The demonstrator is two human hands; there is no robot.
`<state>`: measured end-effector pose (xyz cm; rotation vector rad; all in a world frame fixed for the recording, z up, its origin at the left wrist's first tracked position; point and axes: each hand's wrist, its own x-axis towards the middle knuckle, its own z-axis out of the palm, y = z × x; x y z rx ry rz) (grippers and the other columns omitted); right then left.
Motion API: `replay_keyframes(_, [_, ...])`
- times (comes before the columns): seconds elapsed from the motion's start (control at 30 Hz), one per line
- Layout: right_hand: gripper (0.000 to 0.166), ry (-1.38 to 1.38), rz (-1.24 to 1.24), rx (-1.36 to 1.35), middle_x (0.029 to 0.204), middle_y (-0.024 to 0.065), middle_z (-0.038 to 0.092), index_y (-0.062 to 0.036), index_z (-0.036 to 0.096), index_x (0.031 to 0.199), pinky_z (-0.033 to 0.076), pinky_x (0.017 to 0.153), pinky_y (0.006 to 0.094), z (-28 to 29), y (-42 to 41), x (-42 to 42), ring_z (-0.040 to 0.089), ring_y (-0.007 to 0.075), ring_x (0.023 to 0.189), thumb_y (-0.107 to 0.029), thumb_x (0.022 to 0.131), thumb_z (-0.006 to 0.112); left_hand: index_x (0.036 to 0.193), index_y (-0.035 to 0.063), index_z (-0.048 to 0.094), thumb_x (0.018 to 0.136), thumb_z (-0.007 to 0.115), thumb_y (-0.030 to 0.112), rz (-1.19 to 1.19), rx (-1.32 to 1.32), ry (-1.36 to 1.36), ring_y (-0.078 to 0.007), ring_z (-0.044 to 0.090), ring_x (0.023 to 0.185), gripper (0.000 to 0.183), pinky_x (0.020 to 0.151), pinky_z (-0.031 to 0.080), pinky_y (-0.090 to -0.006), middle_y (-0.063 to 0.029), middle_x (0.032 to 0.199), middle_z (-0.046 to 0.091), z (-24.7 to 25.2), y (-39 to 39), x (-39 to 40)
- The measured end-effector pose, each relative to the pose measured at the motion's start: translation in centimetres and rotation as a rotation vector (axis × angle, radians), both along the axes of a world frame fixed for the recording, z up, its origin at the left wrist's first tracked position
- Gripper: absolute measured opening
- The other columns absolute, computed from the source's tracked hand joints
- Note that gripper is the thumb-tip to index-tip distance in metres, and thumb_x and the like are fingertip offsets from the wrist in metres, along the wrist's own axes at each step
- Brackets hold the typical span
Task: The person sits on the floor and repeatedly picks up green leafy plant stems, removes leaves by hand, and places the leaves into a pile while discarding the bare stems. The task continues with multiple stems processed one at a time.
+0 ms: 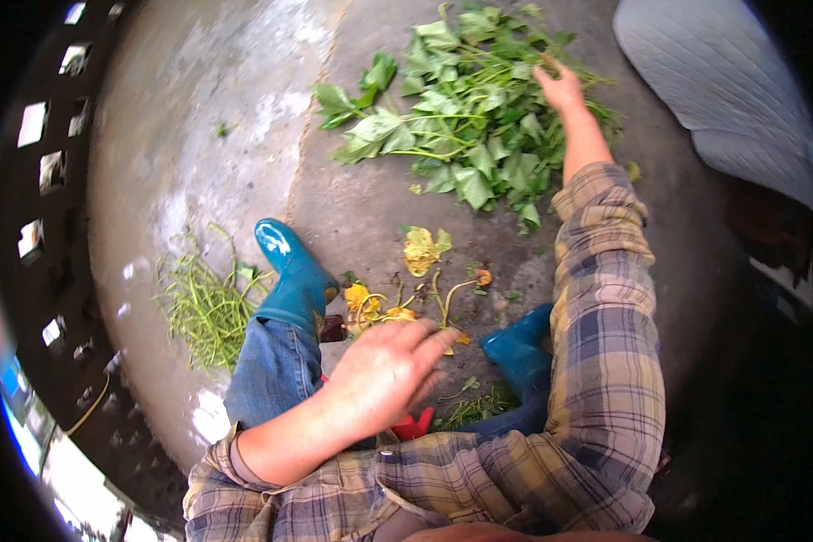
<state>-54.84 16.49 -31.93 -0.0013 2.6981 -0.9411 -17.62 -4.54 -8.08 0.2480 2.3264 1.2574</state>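
Note:
My right hand point(559, 85) reaches out to the right edge of a large heap of leafy green stems point(474, 115) on the concrete floor; its fingers are among the stems, and whether they grip any is hidden. Near my lap hovers my left hand point(394, 366), slightly blurred, fingers partly spread and pointing right, its palm turned away from view. Just beyond it lie yellowed leaves point(420, 251) and a few loose stalks. To the left, beside my boot, rests a pile of thin green stalks point(203, 305) stripped of most leaves.
Teal rubber boots point(291, 271) stand on both sides of the yellow leaves. More greens point(484, 406) lie by the right boot, close to a red object point(413, 425). A grey quilted-looking item point(725, 81) is at the upper right. A perforated dark wall point(47, 278) curves along the left.

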Motion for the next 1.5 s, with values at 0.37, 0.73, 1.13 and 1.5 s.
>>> replay_keyframes(0.37, [0.04,0.1,-0.21,-0.106,0.121,0.0116,0.047,-0.0191,0.053,0.115,0.037,0.096,0.0486,-4.0,-0.3,-1.2,0.042,0.0295,0.113,-0.036,0.08,0.058,0.113,0.004,0.049,0.069,0.063,0.011,0.043,-0.013,-0.076,-0.0312,0.053,0.091,0.047,0.075,0.045,-0.0369,-0.015,0.107,0.051,-0.6,-1.1,-2.2])
replay_keyframes(0.73, [0.018,0.575,0.143,-0.483,0.096,0.0031,0.062,-0.0078,0.064,0.096,0.044,0.079,0.0257,23.3,4.1,12.2,0.057,0.0116,0.088,-0.01,0.079,0.061,0.103,0.0019,0.054,0.071,0.061,0.006,0.189,-0.021,0.175,-0.0322,0.056,0.084,0.034,0.074,0.046,-0.0364,-0.0159,0.091,0.058,-0.2,-1.0,1.5])
replay_keyframes(1.13, [0.032,0.861,0.713,-0.062,0.095,0.0079,0.062,-0.0118,0.064,0.093,0.049,0.069,0.0314,26.6,-0.6,38.6,0.059,0.0222,0.081,0.003,0.065,0.057,0.1,0.0038,0.053,0.088,0.046,0.034,0.821,1.082,-0.551,-0.0123,0.056,0.064,0.033,0.054,0.044,-0.0229,-0.0088,0.09,0.062,-0.5,-2.5,3.4])
replay_keyframes(1.5, [0.018,0.651,0.741,0.018,0.109,0.0041,0.057,-0.0092,0.064,0.079,0.041,0.077,0.0313,24.1,1.0,49.3,0.053,0.0225,0.098,-0.003,0.063,0.058,0.108,0.0027,0.051,0.082,0.056,0.01,0.657,1.183,-0.383,-0.0128,0.056,0.068,0.027,0.062,0.047,-0.024,-0.0083,0.09,0.061,-2.8,-0.4,10.5])
